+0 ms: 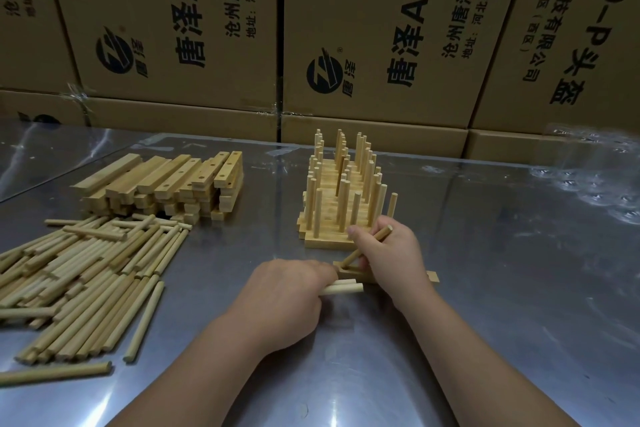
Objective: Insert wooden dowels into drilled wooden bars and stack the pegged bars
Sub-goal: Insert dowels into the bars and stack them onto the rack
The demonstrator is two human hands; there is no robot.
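Two bare forearms enter from the lower edge and meet over a reflective metal table. Left hand, knuckles up, is clenched around two spare dowels whose ends project rightward from the fist, lying nearly horizontal just above the tabletop. Right hand pinches a single dowel, tilted with its upper end toward the right and its lower end set at a hole near the left end of a bar; whether the tip has entered the hole cannot be told. That bar lies flat on the table between the two hands, its right end showing past the right wrist, and the left fingertips appear to touch its left end. To the left, a loose heap of dowels spreads across the table, mostly parallel, with one stray dowel lying apart nearest the viewer. Just beyond the right hand stands the stack of pegged bars, stepped upward toward the rear, each bar carrying upright pegs in three rows. Beyond the heap, well apart from the stack, sits a pile of drilled bars, laid side by side in several layers, holes visible on the top faces. Crumpled clear film lies at the far right. Printed cartons form a wall along the table's far edge.
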